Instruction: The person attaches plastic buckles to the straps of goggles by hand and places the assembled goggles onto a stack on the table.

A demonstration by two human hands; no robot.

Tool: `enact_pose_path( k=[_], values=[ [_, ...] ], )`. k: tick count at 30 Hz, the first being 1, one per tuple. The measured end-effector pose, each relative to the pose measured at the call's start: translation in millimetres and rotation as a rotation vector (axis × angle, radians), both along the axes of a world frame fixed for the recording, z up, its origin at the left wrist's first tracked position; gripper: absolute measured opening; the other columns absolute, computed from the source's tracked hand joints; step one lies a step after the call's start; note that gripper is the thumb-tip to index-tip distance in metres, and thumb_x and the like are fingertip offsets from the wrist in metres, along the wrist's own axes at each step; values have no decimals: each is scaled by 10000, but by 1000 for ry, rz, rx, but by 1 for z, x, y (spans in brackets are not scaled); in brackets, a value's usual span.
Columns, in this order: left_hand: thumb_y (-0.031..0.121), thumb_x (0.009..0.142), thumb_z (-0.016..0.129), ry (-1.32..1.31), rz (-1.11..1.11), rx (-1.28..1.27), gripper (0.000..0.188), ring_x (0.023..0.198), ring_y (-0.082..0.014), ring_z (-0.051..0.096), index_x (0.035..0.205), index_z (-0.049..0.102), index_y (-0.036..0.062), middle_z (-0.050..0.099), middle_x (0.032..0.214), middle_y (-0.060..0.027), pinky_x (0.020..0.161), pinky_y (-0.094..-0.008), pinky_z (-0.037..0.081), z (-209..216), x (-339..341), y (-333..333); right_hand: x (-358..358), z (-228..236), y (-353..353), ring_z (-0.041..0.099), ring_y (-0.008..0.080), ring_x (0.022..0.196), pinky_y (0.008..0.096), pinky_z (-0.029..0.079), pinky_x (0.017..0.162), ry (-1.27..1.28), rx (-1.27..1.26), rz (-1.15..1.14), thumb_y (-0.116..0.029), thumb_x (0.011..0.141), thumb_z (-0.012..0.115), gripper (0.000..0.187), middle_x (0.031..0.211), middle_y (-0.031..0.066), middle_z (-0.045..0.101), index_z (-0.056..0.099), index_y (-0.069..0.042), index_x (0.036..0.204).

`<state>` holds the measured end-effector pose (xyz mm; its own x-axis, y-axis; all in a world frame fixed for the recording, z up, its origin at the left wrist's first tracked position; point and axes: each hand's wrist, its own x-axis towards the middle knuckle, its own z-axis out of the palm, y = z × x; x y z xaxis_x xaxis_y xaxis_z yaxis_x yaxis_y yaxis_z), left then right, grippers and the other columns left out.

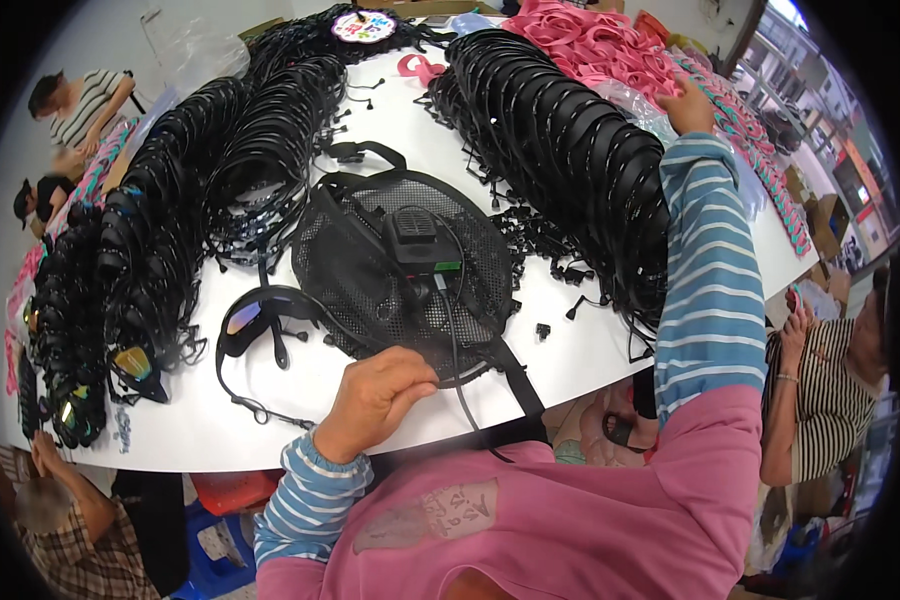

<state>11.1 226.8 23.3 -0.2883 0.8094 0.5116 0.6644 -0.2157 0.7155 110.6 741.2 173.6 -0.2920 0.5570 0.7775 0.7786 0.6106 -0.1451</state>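
Head view: I log one white table (580, 350), crowded, seen from above.
Left hand (375, 398): I see it curled at the table's near edge, fingers pinching a thin black cord (457, 370).
Black cord: runs from the small black box (413, 240) on the mesh pad (355, 265) to the near edge and over it.
Right hand (687, 107): stretched to the far right corner, resting on a pile of pink bands (595, 45); I cannot tell whether it is spread or gripping.
Black goggles (260, 318): single pair with tinted lens, just left of the mesh pad, near the left hand.
Black goggle rows (560, 140): long stacks along the left edge and down the middle.
Other people: seated along the left and right edges.
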Motion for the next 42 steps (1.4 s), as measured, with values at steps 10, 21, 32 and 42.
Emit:
enact_pose_path(
  k=[10, 21, 32, 42],
  values=[
    [34, 715, 634, 134, -17, 119, 116, 705, -275, 574, 820, 586, 22, 564, 795, -114, 601, -323, 465, -5, -15, -6, 9, -44, -287, 569, 163, 727, 249, 455, 667, -239, -300, 1351, 85, 724, 550, 248, 854, 87, 596, 602, -13, 946],
    [16, 713, 622, -69, 208, 172, 273, 691, -156, 559, 975, 568, 67, 514, 1010, -95, 614, -250, 464, 9, -19, -45, -23, -96, -380, 520, 175, 645, 252, 426, 549, -420, -280, 1742, 30, 631, 624, 213, 708, 42, 489, 647, -79, 813],
    [210, 662, 696, 420, 630, -134, 292, 905, -228, 510, 896, 567, 92, 567, 879, -48, 835, -390, 315, -16, -9, -115, -53, -119, -375, 605, 133, 708, 187, 471, 578, 123, -1262, 1803, 22, 809, 547, 182, 851, 97, 608, 585, 25, 987],
    [173, 664, 691, 537, 722, -166, 168, 798, -157, 513, 790, 587, 133, 549, 772, 18, 848, -418, 294, -35, -5, -104, -56, -123, -373, 544, 80, 654, 172, 426, 534, 152, -1230, 1737, -89, 873, 508, 172, 800, 48, 592, 590, -5, 1000]
  ],
)
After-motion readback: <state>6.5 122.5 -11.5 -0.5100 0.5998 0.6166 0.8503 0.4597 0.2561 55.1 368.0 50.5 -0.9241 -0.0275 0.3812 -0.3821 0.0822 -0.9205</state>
